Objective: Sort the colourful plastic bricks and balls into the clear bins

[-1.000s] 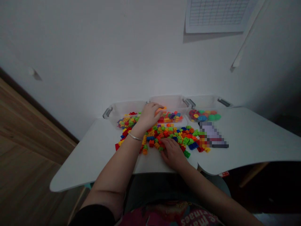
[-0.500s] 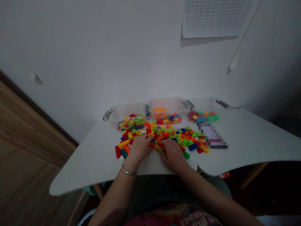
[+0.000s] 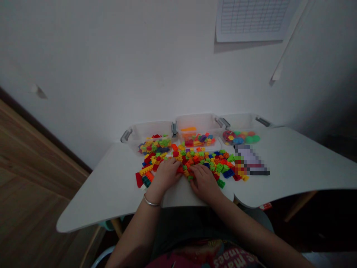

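Observation:
A heap of colourful plastic building bricks [image 3: 199, 158] lies spread on the white table. My left hand [image 3: 168, 172], with a silver bangle at its wrist, is at the heap's near edge. Its fingers curl round a red building brick [image 3: 180, 169]. My right hand [image 3: 205, 181] sits a little apart on the right, closed on small bricks at the heap's edge. Orange and green bricks [image 3: 189, 175] show by its fingertips. Its exact grip is partly hidden by the fingers.
Behind the heap stand three clear bins with grey latches: a left bin [image 3: 152, 128] with bricks, a middle bin [image 3: 198, 121] with small bricks, and a right bin [image 3: 240, 121] with round coloured pieces. A pixelated flat object [image 3: 252, 160] lies right. The wall is behind.
The red brick at my left fingertips shows more clearly now. Both hands stay almost in the same place, and the view has shifted very slightly.

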